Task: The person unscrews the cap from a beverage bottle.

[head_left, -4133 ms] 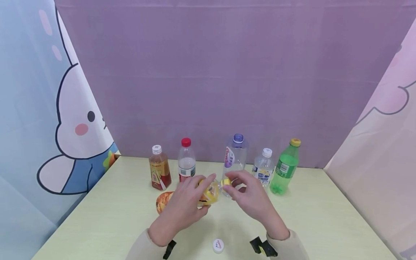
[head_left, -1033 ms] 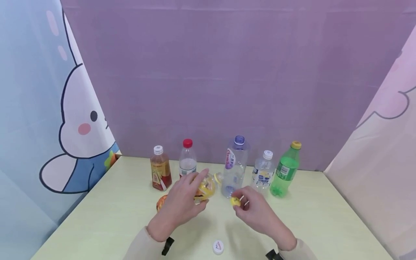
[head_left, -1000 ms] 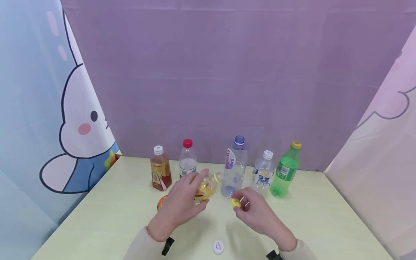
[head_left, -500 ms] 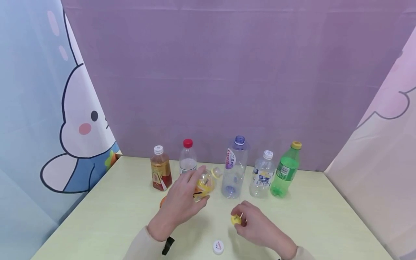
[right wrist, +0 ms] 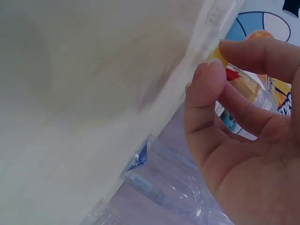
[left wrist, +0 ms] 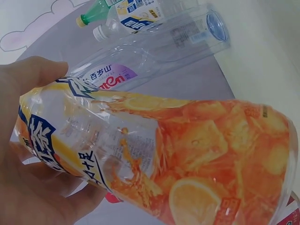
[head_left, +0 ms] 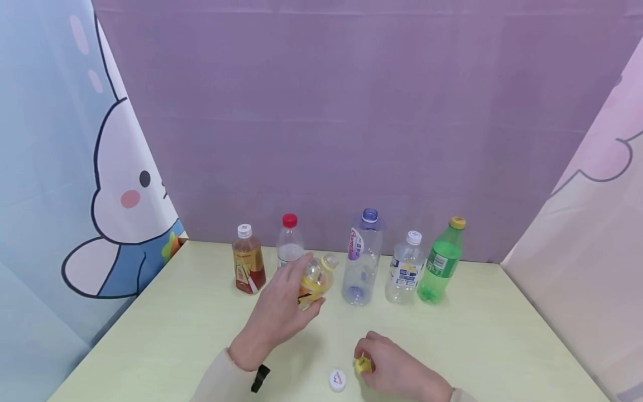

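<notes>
My left hand [head_left: 278,304] grips a clear plastic bottle [head_left: 317,279] with a yellow and orange drink label. This bottle is tilted, its bare neck pointing up and to the right; the hand hides much of its body. In the left wrist view the orange label [left wrist: 201,150] fills the foreground. Low over the near part of the table, my right hand [head_left: 392,365] pinches a yellow bottle cap [head_left: 363,365] between thumb and fingers. Whether the cap touches the table I cannot tell. Just left of it lies a white bottle cap [head_left: 337,380].
Along the back of the table [head_left: 482,335] stand a brown drink bottle [head_left: 248,265], a red-capped bottle [head_left: 289,245], a tall clear bottle with a bluish neck [head_left: 361,262], a white-capped bottle [head_left: 406,268] and a green bottle [head_left: 440,265]. A purple cloth [head_left: 321,123] hangs behind them.
From the bottle's neck, my right hand has come away with the yellow cap and moved down towards the white cap. The bottle in my left hand has tipped more upright.
</notes>
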Motion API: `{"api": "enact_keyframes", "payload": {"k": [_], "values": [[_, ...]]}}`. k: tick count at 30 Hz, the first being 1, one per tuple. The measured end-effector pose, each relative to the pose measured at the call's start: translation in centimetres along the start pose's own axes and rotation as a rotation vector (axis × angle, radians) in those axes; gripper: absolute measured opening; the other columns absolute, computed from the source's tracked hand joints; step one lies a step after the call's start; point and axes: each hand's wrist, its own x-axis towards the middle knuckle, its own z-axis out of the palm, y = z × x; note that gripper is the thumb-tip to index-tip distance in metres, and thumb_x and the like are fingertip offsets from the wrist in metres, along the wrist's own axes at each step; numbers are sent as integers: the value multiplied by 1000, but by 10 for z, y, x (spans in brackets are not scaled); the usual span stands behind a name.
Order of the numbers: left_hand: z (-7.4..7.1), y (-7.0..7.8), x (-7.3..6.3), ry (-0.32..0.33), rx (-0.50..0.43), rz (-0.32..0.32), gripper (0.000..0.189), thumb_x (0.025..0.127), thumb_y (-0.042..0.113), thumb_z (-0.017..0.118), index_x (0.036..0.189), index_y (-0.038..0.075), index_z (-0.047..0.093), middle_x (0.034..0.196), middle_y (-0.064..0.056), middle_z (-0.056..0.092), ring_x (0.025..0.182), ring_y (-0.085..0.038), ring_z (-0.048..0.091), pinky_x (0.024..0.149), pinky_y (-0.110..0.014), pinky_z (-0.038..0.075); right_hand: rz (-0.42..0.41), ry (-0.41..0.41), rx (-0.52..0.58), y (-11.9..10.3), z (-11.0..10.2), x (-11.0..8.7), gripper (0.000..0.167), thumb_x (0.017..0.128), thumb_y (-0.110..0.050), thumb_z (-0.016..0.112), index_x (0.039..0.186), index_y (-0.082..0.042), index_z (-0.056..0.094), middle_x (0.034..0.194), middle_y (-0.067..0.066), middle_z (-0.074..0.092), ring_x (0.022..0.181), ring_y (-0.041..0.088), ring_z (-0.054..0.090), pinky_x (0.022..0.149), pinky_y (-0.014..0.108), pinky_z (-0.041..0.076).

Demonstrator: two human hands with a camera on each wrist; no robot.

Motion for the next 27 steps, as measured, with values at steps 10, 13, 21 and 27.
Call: {"api": "enact_keyframes", "payload": {"k": [10,13,21,27], "values": [[4,-2,1,8,17,-44,88,77,29,90,148,8,42,126,-12,62,109,-24,62,89,-38,58,59,-20,-29,-5,9,-3,13,83,-14,73,95,-18,69,86,-13,52,75,5,51,71,26,49],[5,-4,1,22,12,-53,89,78,28,90,148,8,40,128,-13,62,111,-26,63,89,-39,59,94,-34,-27,-7,10,-2,13,84,-15,74,95,-20,70,85,-13,53,75,6,51,71,27,49],[12,-11,2,53,-20,-100,86,80,28,88,147,6,39,128,-13,61,111,-27,63,89,-39,59,111,-51,-24,-9,12,-3,14,83,-14,74,94,-21,69,84,-12,52,74,6,51,70,26,49],[18,-15,7,63,-17,-120,83,82,32,86,146,3,41,126,-12,62,107,-26,64,86,-39,60,127,-71,-39,-8,13,-3,15,83,-14,74,95,-21,70,85,-12,52,74,7,51,70,27,50]]}}
